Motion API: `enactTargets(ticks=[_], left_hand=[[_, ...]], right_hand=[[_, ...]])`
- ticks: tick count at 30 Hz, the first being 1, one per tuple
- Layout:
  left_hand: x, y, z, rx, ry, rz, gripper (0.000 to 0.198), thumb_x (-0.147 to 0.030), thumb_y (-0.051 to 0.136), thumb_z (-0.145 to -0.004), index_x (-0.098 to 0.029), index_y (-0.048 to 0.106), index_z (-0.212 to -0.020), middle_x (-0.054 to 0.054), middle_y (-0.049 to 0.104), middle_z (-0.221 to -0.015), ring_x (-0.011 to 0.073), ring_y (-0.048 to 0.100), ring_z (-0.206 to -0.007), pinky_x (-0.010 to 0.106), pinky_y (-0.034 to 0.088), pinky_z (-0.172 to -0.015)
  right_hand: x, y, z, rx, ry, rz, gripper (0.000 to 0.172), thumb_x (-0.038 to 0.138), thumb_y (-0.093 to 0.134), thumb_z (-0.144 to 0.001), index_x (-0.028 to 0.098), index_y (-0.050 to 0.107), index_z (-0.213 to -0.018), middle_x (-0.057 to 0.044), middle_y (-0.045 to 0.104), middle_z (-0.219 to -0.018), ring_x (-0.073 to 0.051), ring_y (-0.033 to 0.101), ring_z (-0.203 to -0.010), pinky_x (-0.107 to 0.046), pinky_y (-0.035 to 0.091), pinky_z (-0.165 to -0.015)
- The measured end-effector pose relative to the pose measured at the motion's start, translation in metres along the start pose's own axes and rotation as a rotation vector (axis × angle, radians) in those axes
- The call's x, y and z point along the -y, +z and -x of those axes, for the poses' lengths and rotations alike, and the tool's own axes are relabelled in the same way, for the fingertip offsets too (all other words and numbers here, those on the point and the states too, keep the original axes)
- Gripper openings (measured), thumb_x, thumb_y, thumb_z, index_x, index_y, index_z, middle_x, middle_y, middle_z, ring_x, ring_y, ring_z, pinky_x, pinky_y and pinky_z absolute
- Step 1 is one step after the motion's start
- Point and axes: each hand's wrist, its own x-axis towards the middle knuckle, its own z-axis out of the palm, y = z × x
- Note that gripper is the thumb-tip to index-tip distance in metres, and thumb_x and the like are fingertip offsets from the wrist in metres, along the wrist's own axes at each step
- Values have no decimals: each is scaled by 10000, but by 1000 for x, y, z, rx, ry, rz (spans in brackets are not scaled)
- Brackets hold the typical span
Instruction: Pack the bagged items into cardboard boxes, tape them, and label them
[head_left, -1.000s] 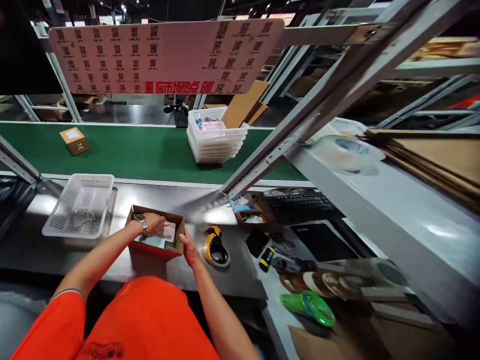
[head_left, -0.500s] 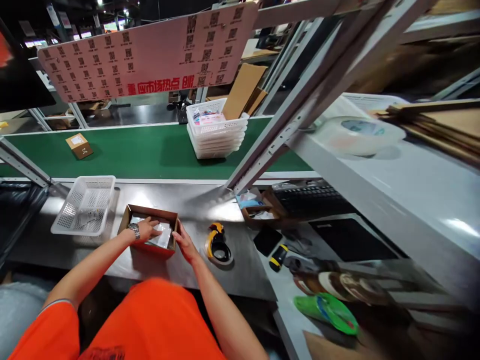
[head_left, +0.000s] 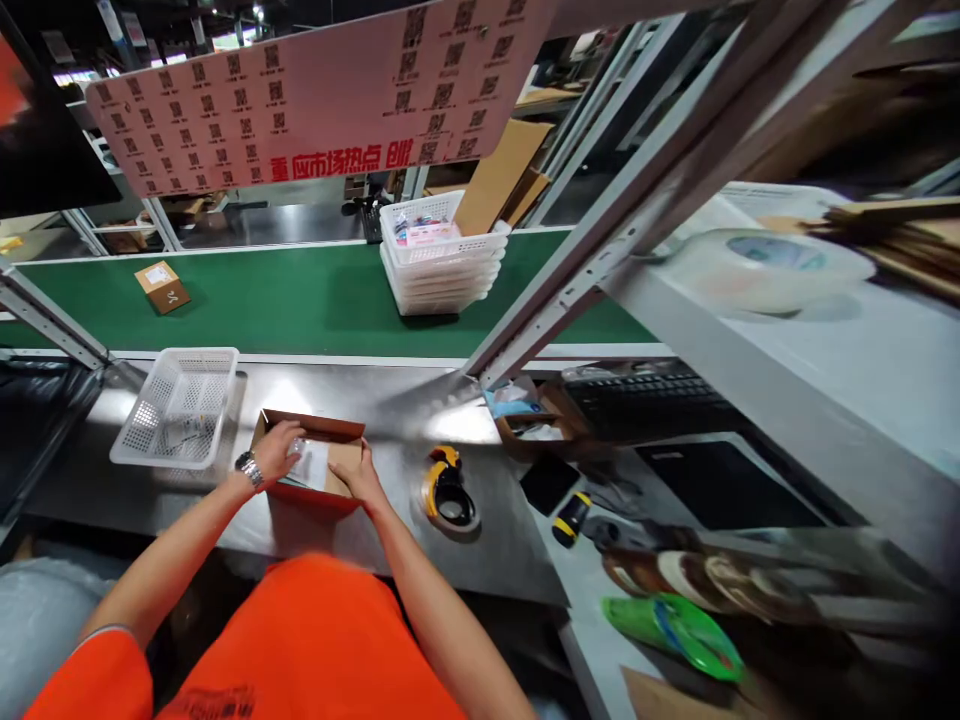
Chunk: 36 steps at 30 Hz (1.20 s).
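An open cardboard box (head_left: 315,494) rests on the metal bench in front of me. Its right end flap (head_left: 343,463) is folded inward over a white sheet and clear plastic packing (head_left: 309,464). My right hand (head_left: 361,476) grips that end, thumb on the flap and fingers round the outside. At the opposite end, my left hand (head_left: 276,455), with a metal watch on its wrist, curls over the box's edge; its fingers reach inside beside the plastic and partly hide that end. A yellow and black tape dispenser (head_left: 450,490) lies right of the box.
Left of the box stands a white basket (head_left: 127,440) with small items. Behind runs a green conveyor belt (head_left: 315,310) bearing a small carton (head_left: 163,287) and stacked white baskets (head_left: 442,280). A slanted metal post (head_left: 555,300) and a shelf (head_left: 795,370) border the right side.
My left hand has drawn back left from the box's middle to its left end. The right hand's thumb has moved inward, and the right flap now lies folded over the contents. The view shifted slightly.
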Motion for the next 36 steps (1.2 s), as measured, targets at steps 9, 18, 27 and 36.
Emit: enactTargets(ticks=[9,18,27,36], left_hand=[[18,21,66,143,-172,6,771,-592,677,-1069,-179,552,-1708,240,530,-1785,440,478,-1679,570,430,-1364],[4,30,28,41,-311,38,688,-741,946,-833,-172,840,-1205,223,690,-1482,490,540,-1523,643,417,-1332],[18,83,25,-316,-637,495,1595,-429,1159,-511,-142,253,-1792,355,441,-1778,529,514,-1631,596,519,-1307],[31,97,25,-534,-600,618,1158,-408,942,-836,-102,314,-1759,336,322,-1866,434,330,-1766,565,390,-1407]], right_hand=[[9,1,5,20,111,-70,1137,572,926,-666,261,478,-1663,-152,755,-1501,-407,724,-1352,-584,556,-1238],[34,-34,8,94,300,-46,805,571,861,-743,292,659,-1470,-79,842,-1235,-368,788,-1165,-506,636,-1020],[69,-25,-20,-41,336,-206,669,876,843,-660,281,654,-902,-25,787,-833,-239,734,-762,-320,562,-653],[38,-40,11,67,144,-28,705,486,883,-633,279,759,-1295,-84,843,-1307,-290,789,-1143,-400,624,-951]])
